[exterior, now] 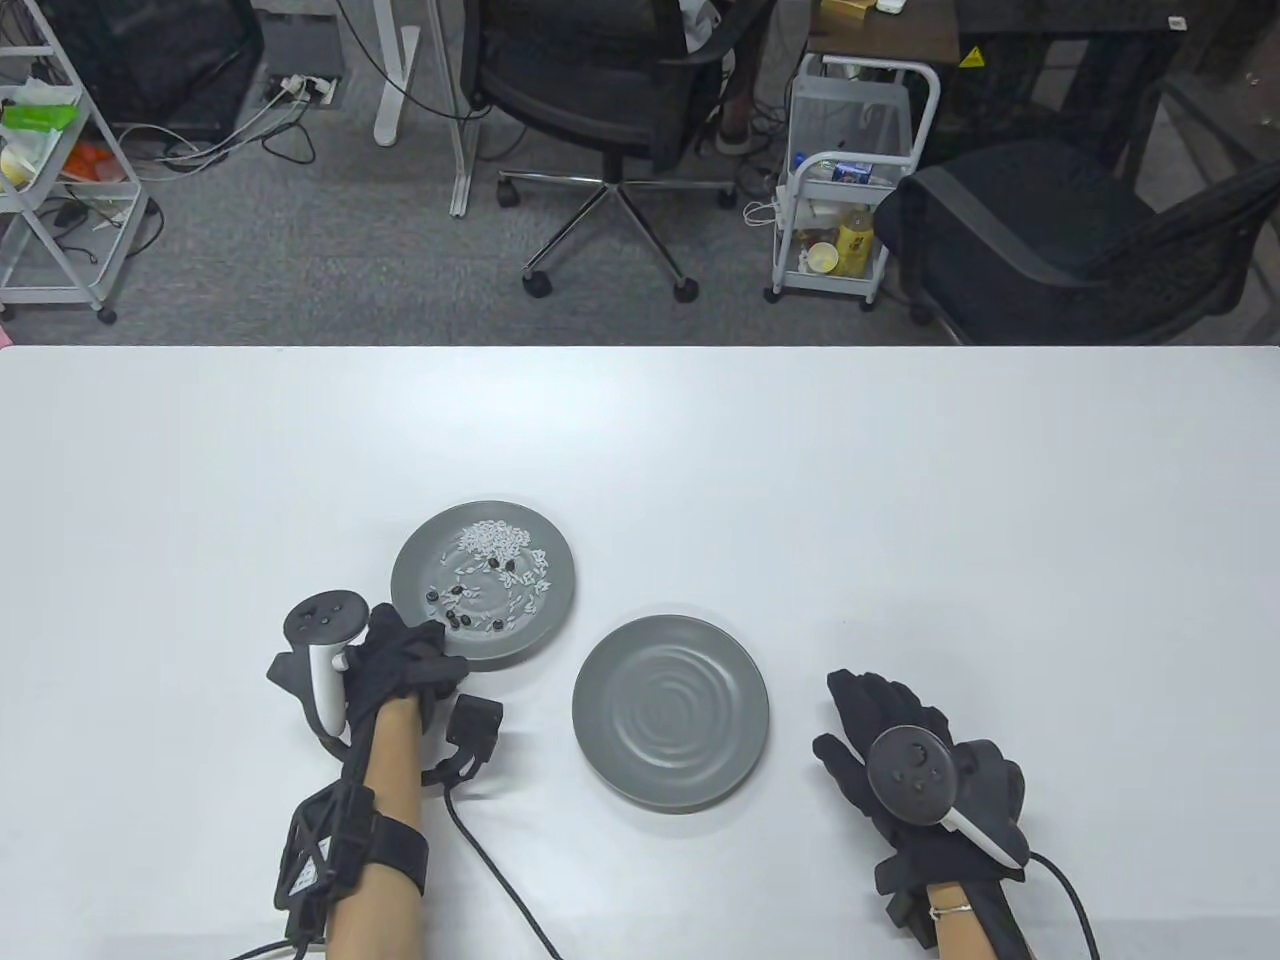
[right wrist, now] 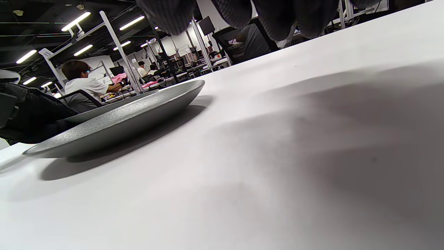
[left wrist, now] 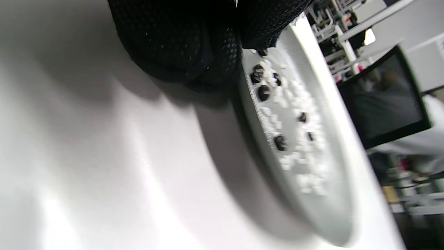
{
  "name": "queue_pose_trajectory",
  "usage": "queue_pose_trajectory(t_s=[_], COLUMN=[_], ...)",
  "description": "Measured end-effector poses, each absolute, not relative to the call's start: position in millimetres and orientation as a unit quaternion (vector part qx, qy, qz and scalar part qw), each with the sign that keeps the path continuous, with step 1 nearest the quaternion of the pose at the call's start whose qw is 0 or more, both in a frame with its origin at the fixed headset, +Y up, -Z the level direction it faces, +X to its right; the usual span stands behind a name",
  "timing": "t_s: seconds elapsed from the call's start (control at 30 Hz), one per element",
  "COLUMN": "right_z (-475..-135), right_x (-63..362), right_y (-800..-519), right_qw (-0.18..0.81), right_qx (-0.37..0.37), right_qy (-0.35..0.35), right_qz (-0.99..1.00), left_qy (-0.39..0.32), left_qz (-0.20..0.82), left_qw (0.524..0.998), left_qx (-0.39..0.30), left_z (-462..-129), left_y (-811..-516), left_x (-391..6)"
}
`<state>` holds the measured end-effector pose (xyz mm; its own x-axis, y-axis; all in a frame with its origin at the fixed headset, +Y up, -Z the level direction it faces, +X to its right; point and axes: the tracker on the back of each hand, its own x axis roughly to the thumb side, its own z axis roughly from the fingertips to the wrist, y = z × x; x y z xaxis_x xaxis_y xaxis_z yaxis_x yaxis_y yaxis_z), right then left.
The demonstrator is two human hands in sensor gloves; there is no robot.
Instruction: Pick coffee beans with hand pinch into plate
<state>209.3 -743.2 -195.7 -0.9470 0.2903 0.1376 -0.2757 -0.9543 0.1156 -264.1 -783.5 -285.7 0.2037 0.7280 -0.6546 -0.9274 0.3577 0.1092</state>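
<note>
Beans [exterior: 462,596] wait by my left hand [exterior: 405,655] at the plate [exterior: 484,581] edge; whether it pinches 1, I cannot tell. Right hand [exterior: 915,765] rests flat and released. Next comes the carry to the bare plate [exterior: 670,711].

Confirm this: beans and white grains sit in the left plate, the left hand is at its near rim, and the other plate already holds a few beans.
One error: the other plate holds nothing, as the table view shows. The coffee beans and white grains are all in the left plate, with the left hand at its near rim.
</note>
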Motion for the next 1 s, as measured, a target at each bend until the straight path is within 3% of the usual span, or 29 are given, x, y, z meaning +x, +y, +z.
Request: queue_pose_trajectory(t_s=[0.1, 0.23, 0.57, 0.77, 1.0], right_z=[-195.4, -194.7, -192.0, -192.1, -195.3], right_x=[208.5, 207.0, 186.8, 134.2, 54.5], right_y=[-743.7, -742.6, -719.0, -681.7, -660.2], right_qw=[0.149, 0.164, 0.213, 0.239, 0.143], right_qx=[0.080, 0.087, 0.134, 0.219, 0.293], right_qy=[0.050, 0.048, 0.005, -0.062, -0.062], right_qz=[0.984, 0.981, 0.968, 0.944, 0.943], left_qy=[0.291, 0.263, 0.137, 0.088, 0.050], left_qz=[0.597, 0.611, 0.632, 0.630, 0.614], left_qw=[0.734, 0.735, 0.753, 0.764, 0.780], left_qx=[-0.141, -0.132, -0.117, -0.110, -0.105], left_z=[-280.4, -272.4, -230.4, -203.1, -186.9], left_y=[-788.6, -784.8, -741.9, -728.4, -725.6], left_x=[-263.3, -258.3, -231.8, -210.2, -199.4])
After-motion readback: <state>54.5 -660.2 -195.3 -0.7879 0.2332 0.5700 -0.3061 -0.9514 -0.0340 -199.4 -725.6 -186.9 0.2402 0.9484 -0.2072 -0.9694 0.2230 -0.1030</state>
